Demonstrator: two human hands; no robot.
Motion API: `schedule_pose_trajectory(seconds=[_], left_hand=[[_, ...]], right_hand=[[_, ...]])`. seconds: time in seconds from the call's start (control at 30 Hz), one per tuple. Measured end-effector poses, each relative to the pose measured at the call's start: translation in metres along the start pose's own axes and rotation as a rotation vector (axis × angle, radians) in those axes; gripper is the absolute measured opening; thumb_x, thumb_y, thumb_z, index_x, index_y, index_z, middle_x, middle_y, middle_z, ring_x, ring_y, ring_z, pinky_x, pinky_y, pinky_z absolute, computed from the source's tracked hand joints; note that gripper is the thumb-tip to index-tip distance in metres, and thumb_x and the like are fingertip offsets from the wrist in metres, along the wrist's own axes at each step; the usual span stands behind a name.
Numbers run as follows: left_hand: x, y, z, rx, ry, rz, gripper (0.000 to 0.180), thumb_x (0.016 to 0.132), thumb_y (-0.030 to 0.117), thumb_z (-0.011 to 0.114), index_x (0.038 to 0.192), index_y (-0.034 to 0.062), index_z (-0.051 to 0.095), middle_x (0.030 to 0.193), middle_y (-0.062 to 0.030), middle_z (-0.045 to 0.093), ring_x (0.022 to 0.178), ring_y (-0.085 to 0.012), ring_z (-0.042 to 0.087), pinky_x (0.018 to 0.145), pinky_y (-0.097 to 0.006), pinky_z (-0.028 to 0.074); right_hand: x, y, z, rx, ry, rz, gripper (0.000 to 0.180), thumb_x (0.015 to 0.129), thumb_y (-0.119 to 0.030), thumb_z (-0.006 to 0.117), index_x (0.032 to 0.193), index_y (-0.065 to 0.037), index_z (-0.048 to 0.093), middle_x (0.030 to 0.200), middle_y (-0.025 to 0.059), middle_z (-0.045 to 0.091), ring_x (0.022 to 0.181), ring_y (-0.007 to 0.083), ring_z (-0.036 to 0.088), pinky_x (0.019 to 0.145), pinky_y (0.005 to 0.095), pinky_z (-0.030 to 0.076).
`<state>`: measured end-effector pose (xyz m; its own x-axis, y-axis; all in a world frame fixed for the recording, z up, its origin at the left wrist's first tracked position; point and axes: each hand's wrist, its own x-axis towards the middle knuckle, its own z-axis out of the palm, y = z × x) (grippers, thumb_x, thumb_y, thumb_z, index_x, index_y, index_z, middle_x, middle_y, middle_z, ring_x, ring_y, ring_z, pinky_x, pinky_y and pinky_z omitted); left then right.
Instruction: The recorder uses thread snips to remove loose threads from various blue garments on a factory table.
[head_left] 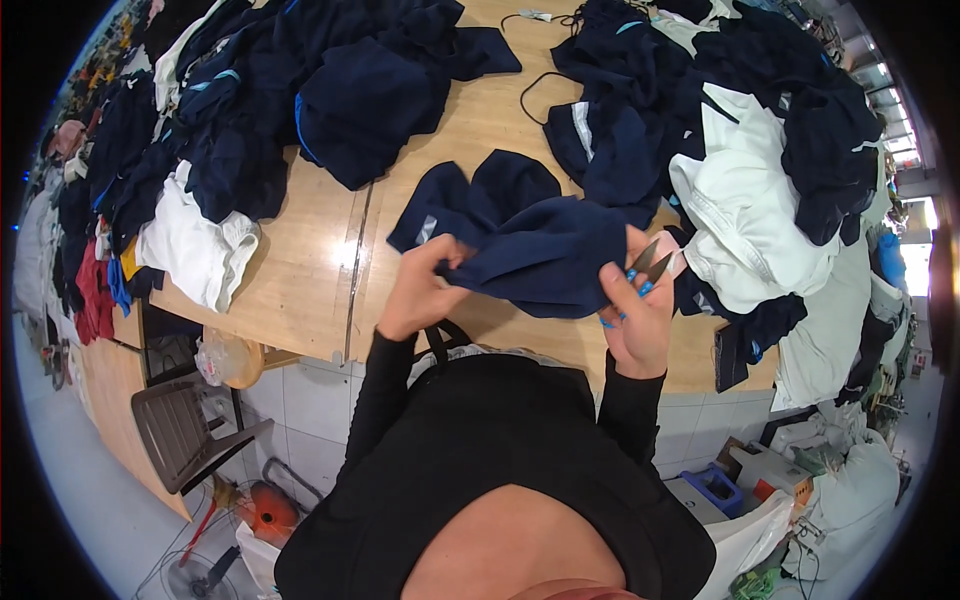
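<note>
A dark navy garment is stretched between my two hands over the front edge of the wooden table. My left hand is closed on its left edge, thumb and fingers pinching the cloth. At the right edge, my right hand holds the cloth between thumb and fingers. The same hand also has a small pair of thread snips, with pointed metal blades up and blue parts among the fingers. A light grey patch shows on the garment's left part. Which part of the garment is in my hands I cannot tell.
Heaped navy garments lie across the far left of the table, and more at the far right. White garments lie at the right and left. A brown chair and a fan stand below left.
</note>
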<state>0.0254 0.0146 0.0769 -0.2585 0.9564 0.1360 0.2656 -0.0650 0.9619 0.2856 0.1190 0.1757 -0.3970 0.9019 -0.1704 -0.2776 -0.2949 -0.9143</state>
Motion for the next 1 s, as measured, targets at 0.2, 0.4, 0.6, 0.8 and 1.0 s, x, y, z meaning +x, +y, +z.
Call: schedule_pose_trajectory(seconds=[0.2, 0.4, 0.6, 0.8, 1.0], left_hand=[[-0.011, 0.065, -0.043, 0.071, 0.000, -0.145, 0.032, 0.080, -0.004, 0.084, 0.085, 0.0055, 0.054, 0.084, -0.0002, 0.057, 0.078, -0.0080, 0.053, 0.070, -0.024, 0.045], [-0.015, 0.083, -0.050, 0.025, 0.027, -0.050, 0.037, 0.072, 0.004, 0.095, 0.085, 0.0055, 0.061, 0.080, -0.0010, 0.061, 0.072, -0.0105, 0.057, 0.062, -0.027, 0.044], [-0.024, 0.019, -0.098, 0.205, 0.531, -0.050, 0.021, 0.079, -0.008, 0.071, 0.096, 0.0023, 0.065, 0.090, -0.0057, 0.067, 0.088, -0.0158, 0.067, 0.083, -0.030, 0.054], [-0.039, 0.002, -0.109, 0.440, 0.774, -0.154, 0.018, 0.095, 0.004, 0.073, 0.114, 0.0013, 0.073, 0.101, -0.0091, 0.074, 0.088, -0.0198, 0.071, 0.082, -0.033, 0.055], [-0.029, -0.024, 0.002, 0.276, 0.081, -0.202, 0.024, 0.094, 0.022, 0.084, 0.089, -0.0011, 0.078, 0.082, -0.0139, 0.076, 0.071, -0.0269, 0.075, 0.067, -0.035, 0.057]], right_hand=[[0.030, 0.004, -0.043, 0.454, -0.023, 0.144, 0.041, 0.106, 0.003, 0.054, 0.147, -0.003, 0.058, 0.133, 0.0111, 0.072, 0.077, 0.0086, 0.068, 0.043, 0.0196, 0.033], [0.033, 0.007, -0.046, 0.451, 0.024, 0.154, 0.035, 0.107, 0.001, 0.054, 0.142, -0.001, 0.059, 0.129, 0.0129, 0.072, 0.066, 0.0077, 0.061, 0.041, 0.0197, 0.032], [0.003, 0.003, -0.046, 0.015, -0.417, 0.000, 0.030, 0.107, -0.009, 0.065, 0.134, 0.004, 0.067, 0.117, 0.0168, 0.077, 0.066, 0.0015, 0.052, 0.049, 0.0179, 0.031], [0.040, 0.054, -0.068, -0.551, 0.034, -0.035, 0.025, 0.110, -0.011, 0.061, 0.125, 0.007, 0.071, 0.113, 0.0164, 0.077, 0.093, 0.0179, 0.073, 0.088, 0.0298, 0.056], [0.043, 0.097, -0.081, -0.591, 0.045, 0.002, 0.020, 0.108, -0.007, 0.063, 0.118, 0.008, 0.073, 0.105, 0.0124, 0.078, 0.089, 0.0160, 0.072, 0.085, 0.0298, 0.057]])
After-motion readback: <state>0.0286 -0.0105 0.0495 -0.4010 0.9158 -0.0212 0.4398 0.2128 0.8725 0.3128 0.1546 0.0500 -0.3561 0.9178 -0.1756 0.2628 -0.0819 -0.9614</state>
